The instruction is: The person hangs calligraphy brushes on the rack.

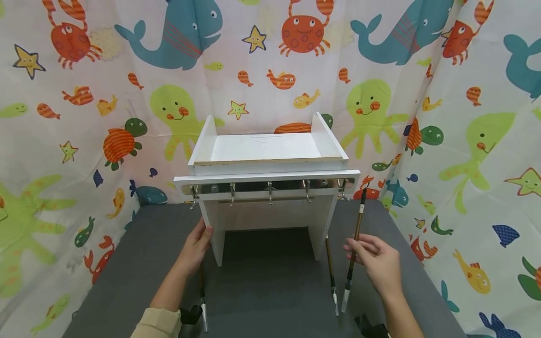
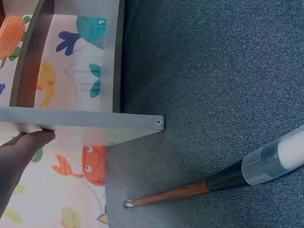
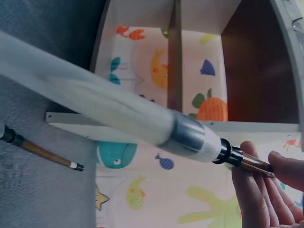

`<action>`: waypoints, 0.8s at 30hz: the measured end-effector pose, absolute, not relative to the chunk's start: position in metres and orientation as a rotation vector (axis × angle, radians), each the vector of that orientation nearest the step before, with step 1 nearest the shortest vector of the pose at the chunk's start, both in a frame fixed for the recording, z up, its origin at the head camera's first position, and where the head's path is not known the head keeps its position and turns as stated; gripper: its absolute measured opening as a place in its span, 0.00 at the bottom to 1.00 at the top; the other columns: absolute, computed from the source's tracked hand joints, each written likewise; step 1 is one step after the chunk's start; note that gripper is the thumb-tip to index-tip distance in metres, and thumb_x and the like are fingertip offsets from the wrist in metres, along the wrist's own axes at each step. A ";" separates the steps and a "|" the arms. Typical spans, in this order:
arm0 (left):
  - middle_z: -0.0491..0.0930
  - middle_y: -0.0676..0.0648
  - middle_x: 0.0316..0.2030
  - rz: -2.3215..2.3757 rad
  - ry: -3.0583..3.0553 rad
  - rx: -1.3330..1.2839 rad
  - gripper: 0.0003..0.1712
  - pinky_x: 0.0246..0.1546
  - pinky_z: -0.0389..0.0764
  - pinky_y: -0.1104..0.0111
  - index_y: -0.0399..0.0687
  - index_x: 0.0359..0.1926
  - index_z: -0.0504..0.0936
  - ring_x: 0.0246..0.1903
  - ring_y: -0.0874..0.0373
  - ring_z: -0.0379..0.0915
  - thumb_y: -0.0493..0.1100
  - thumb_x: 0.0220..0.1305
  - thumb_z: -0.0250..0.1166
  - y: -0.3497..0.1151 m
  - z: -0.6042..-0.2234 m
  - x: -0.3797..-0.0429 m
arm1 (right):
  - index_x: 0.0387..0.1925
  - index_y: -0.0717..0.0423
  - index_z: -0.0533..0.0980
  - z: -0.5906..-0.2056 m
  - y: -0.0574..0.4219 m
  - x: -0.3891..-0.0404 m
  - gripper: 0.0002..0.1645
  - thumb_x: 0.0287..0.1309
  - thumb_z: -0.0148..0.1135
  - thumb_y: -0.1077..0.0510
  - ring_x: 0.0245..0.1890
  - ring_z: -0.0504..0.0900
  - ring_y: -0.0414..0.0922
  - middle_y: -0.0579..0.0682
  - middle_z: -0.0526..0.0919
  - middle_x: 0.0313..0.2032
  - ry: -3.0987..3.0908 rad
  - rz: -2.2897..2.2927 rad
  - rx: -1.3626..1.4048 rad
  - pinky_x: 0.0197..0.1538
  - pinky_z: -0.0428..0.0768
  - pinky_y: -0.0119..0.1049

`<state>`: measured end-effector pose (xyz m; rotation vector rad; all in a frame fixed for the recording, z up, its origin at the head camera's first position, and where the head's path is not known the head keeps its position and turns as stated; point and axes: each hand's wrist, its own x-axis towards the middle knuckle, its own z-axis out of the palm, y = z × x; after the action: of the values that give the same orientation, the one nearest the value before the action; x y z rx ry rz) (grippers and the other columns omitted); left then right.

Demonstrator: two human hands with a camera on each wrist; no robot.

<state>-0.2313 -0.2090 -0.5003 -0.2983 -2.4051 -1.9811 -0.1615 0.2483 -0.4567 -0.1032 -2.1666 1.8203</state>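
Grey tabletop (image 1: 270, 295); right fingers (image 3: 251, 197) pinch brush (image 1: 350, 272) (seemingly capped).

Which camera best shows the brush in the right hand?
The head view: it shows both ends of the brush held by the right hand. The right wrist view enlarges its pale end but misses its far end; the left wrist view shows another brush instead.

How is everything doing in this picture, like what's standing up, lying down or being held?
White shelf: standing upright on the gray table
Metal hooks: in a row along the shelf's front
Held brush: pinched by the right hand, clear cap end down
Right-side brush: lying on the table
Left-side brush: lying on the table
Left hand: touching the shelf's side
Sea-animal cloth: hanging up
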 end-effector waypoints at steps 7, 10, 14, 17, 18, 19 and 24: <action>0.51 0.35 0.78 -1.969 -2.392 -0.313 0.35 0.63 0.62 0.32 0.57 0.82 0.44 0.73 0.31 0.52 0.52 0.82 0.45 -0.208 -0.502 -0.231 | 0.47 0.66 0.81 -0.444 0.242 -0.151 0.17 0.62 0.70 0.58 0.36 0.91 0.46 0.56 0.90 0.41 -2.105 1.770 -0.040 0.37 0.87 0.39; 0.49 0.35 0.78 -1.972 -2.404 -0.291 0.35 0.64 0.61 0.32 0.57 0.82 0.43 0.74 0.31 0.50 0.52 0.82 0.45 -0.208 -0.503 -0.231 | 0.47 0.66 0.80 -0.440 0.240 -0.147 0.16 0.62 0.70 0.59 0.36 0.91 0.46 0.55 0.91 0.40 -2.099 1.760 -0.023 0.37 0.87 0.38; 0.47 0.36 0.79 -1.956 -2.438 -0.262 0.36 0.64 0.60 0.33 0.58 0.82 0.43 0.75 0.31 0.48 0.54 0.81 0.45 -0.209 -0.505 -0.231 | 0.46 0.65 0.81 -0.434 0.235 -0.141 0.16 0.61 0.71 0.59 0.35 0.91 0.44 0.52 0.91 0.39 -2.125 1.733 -0.015 0.37 0.87 0.36; 0.47 0.37 0.79 -1.950 -2.445 -0.255 0.36 0.64 0.60 0.33 0.58 0.82 0.43 0.75 0.31 0.48 0.55 0.81 0.45 -0.210 -0.506 -0.231 | 0.45 0.65 0.81 -0.430 0.230 -0.136 0.15 0.59 0.72 0.60 0.34 0.91 0.45 0.52 0.91 0.38 -2.132 1.736 0.002 0.37 0.87 0.36; 0.47 0.37 0.79 -1.952 -2.445 -0.255 0.36 0.64 0.60 0.33 0.58 0.82 0.43 0.75 0.31 0.48 0.55 0.81 0.45 -0.210 -0.506 -0.231 | 0.44 0.65 0.81 -0.429 0.228 -0.135 0.15 0.59 0.72 0.61 0.34 0.91 0.45 0.52 0.91 0.38 -2.132 1.738 0.016 0.37 0.87 0.36; 0.47 0.37 0.79 -1.955 -2.443 -0.254 0.36 0.64 0.60 0.32 0.58 0.82 0.43 0.75 0.31 0.48 0.55 0.81 0.45 -0.209 -0.506 -0.231 | 0.44 0.66 0.81 -0.428 0.226 -0.133 0.15 0.59 0.72 0.62 0.34 0.91 0.46 0.53 0.91 0.37 -2.131 1.738 0.034 0.36 0.87 0.36; 0.48 0.38 0.79 -1.948 -2.443 -0.251 0.36 0.64 0.60 0.32 0.60 0.82 0.44 0.75 0.32 0.49 0.56 0.80 0.45 -0.209 -0.505 -0.231 | 0.43 0.65 0.80 -0.426 0.217 -0.127 0.12 0.59 0.71 0.64 0.34 0.91 0.44 0.56 0.91 0.37 -2.137 1.747 0.138 0.36 0.87 0.37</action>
<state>-0.2314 -0.2086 -0.5046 -0.2511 -2.4431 -1.9483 -0.1271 0.2173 -0.4255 0.1375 -2.1372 1.7470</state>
